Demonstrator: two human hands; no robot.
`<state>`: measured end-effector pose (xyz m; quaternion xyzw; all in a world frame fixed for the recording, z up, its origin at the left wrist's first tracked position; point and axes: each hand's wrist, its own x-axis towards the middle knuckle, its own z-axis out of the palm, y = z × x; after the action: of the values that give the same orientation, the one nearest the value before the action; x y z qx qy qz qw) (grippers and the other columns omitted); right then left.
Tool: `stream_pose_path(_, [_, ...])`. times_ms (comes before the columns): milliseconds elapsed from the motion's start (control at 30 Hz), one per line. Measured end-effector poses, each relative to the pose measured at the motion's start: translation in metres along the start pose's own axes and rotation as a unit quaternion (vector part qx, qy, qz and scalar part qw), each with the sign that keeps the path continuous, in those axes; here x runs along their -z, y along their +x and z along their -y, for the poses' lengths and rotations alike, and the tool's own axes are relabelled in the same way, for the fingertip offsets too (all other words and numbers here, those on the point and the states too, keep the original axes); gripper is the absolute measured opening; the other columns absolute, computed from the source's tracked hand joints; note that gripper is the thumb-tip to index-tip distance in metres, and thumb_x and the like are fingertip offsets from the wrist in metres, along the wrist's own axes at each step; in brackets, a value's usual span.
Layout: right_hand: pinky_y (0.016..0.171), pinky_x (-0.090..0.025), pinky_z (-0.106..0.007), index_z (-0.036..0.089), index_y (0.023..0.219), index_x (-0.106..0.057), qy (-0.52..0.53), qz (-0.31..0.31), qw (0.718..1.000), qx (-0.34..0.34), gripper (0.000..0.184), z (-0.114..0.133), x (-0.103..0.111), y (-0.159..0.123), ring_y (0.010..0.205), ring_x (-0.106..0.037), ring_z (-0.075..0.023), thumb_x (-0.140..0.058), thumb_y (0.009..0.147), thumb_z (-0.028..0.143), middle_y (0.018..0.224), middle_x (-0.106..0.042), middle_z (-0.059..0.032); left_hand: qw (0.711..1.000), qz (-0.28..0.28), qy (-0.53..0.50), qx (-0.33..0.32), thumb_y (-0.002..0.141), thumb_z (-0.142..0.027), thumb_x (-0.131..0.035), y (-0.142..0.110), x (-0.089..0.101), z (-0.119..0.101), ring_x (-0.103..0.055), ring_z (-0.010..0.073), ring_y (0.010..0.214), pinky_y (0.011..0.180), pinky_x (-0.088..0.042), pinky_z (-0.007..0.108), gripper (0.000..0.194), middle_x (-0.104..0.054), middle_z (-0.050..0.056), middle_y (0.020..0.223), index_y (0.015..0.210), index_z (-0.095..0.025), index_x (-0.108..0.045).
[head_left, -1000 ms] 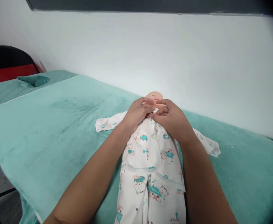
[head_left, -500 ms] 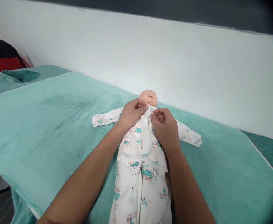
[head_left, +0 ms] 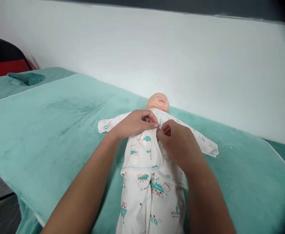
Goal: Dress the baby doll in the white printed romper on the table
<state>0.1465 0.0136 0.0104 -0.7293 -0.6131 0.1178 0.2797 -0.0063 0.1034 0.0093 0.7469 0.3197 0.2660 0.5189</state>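
Note:
A baby doll (head_left: 158, 101) lies on its back with its head toward the wall and its arms spread. It wears a white baby top (head_left: 139, 156) with a teal and pink animal print, and matching trousers (head_left: 135, 201). My left hand (head_left: 141, 123) pinches the front edge of the top at the chest. Close beside it, my right hand (head_left: 174, 136) has its fingers closed on the other side of the same opening. The fastening between my fingertips is hidden. Below my hands the two front panels part at the hem.
A teal blanket (head_left: 59, 130) with a pale edge covers the table under the doll. Behind it stands a white wall (head_left: 137, 48). A darker green bundled cloth (head_left: 26, 78) and a black and red chair (head_left: 7, 58) are at the far left.
Both hands have moved a little down the chest from the neckline. The lower front of the top now hangs apart at the hem, and the view has shifted slightly.

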Motion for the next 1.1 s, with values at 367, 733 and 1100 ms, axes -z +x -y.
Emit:
stream_pose_path(367, [0.049,-0.03,-0.025,0.023,0.078,-0.061,0.38,0.0,0.923,-0.055,0.016,-0.021,-0.005,0.015,0.05,-0.041,-0.0105,-0.065,0.079,0.038,0.057,-0.049,0.0054,0.996,-0.041,-0.074,-0.02,0.078,-0.036,-0.071,0.0,-0.007,0.0,-0.042,0.0069,0.055,0.052,-0.033,0.022,0.018,-0.055,-0.002,0.068,0.079,-0.018,-0.066])
stream_pose_path(733, [0.05,-0.033,-0.022,0.022,0.078,-0.065,0.457,0.017,0.889,-0.025,0.013,-0.025,-0.011,0.018,0.05,-0.041,-0.0085,-0.068,0.079,0.035,0.057,-0.049,0.0063,0.992,-0.052,-0.111,0.002,0.077,-0.037,-0.072,0.002,-0.011,0.001,-0.041,0.0052,0.05,0.046,-0.029,0.021,0.02,-0.056,-0.001,0.066,0.08,-0.018,-0.067])
stream_pose_path(1100, [0.051,-0.036,-0.023,0.021,0.073,-0.063,0.429,0.017,0.903,-0.017,0.018,-0.025,-0.01,0.02,0.052,-0.045,-0.0098,-0.063,0.082,0.037,0.058,-0.051,0.0046,0.99,-0.043,-0.13,-0.036,0.082,-0.032,-0.068,0.006,-0.013,0.006,-0.058,0.0089,0.069,0.066,-0.045,0.022,0.015,-0.061,0.0,0.072,0.086,-0.017,-0.066])
